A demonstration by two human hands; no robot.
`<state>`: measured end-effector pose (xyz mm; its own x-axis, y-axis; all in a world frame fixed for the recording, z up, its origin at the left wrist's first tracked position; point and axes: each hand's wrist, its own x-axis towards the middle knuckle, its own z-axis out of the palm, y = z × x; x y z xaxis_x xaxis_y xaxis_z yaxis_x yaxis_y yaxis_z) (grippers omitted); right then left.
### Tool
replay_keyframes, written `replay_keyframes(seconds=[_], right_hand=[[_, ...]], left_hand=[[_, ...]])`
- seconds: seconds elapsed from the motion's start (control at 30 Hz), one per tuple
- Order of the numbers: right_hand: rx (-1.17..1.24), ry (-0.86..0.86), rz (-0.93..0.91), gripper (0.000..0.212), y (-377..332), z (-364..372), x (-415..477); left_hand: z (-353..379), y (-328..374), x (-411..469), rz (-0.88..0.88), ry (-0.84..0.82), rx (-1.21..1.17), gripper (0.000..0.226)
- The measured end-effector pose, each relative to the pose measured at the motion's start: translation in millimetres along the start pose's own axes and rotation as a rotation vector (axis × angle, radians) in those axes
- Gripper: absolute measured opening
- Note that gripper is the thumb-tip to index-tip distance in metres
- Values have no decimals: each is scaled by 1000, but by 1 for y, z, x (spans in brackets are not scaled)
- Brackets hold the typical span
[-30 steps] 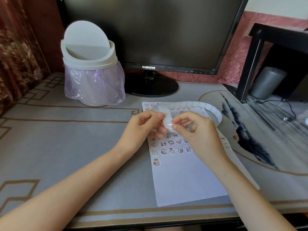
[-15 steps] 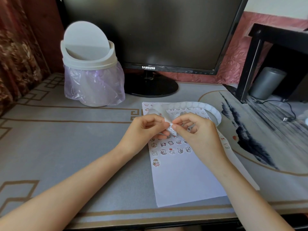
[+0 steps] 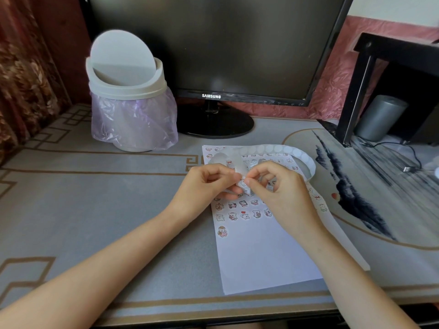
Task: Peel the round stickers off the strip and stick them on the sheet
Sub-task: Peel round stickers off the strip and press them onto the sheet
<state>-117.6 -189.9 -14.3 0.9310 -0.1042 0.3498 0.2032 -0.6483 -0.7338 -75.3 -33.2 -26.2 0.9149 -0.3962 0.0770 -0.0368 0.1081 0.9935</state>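
Bin [image 3: 129,96] sits back left on the desk [image 3: 95,198], just beside the monitor [image 3: 213,43] stand. Swing lid tipped up, purple bag liner hanging out under the rim. Can't see what's inside it.

Sheet [image 3: 256,252] lies flat mid-desk, upper part filled with rows of small cartoon stickers, one larger sticker [image 3: 222,231] alone below the rows at left, lower half blank. Strip [image 3: 273,149] loops up from the hands, arcs over the top of the sheet toward the right, then runs back down along the sheet's right edge; round blanks visible along the arc.

Left hand [image 3: 206,184]: thumb and forefinger pressed together on the strip end, other fingers curled under. Right hand [image 3: 278,186]: thumb and forefinger tips pinched on the same bit of strip, right against the left fingertips. Whether a sticker is lifted between them, can't tell, too small and covered. Both hands hover over the sheet's sticker rows.

Versus 0.5 s ago: almost no change. Hands at the same spot, pinch slightly tighter, strip loop by the left hand a little more upright. Bin, monitor, sheet unmoved.
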Motion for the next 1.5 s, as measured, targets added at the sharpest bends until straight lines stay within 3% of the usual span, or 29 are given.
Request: replay_keyframes(seconds=[0.23,0.47,0.57,0.73,0.83,1.5], right_hand=[[-194,-30,-116,9,-3,-3,-4],[-94,-56,-144,7,-14,-11,-12],[8,-78,-55,6,-22,-19,-18],[271,-442,172,5,-20,-18,-26],[307,-516,296,4,-17,-15,-28],[228,-424,330,13,-15,0,-28]], left_hand=[[-1,0,-1,-14,20,23,13],[-2,1,0,-15,29,19,17],[-2,0,1,-19,40,20,17],[-1,-2,0,-26,37,20,10],[-1,-2,0,-26,36,28,9],[-2,-4,1,-31,24,49,8]])
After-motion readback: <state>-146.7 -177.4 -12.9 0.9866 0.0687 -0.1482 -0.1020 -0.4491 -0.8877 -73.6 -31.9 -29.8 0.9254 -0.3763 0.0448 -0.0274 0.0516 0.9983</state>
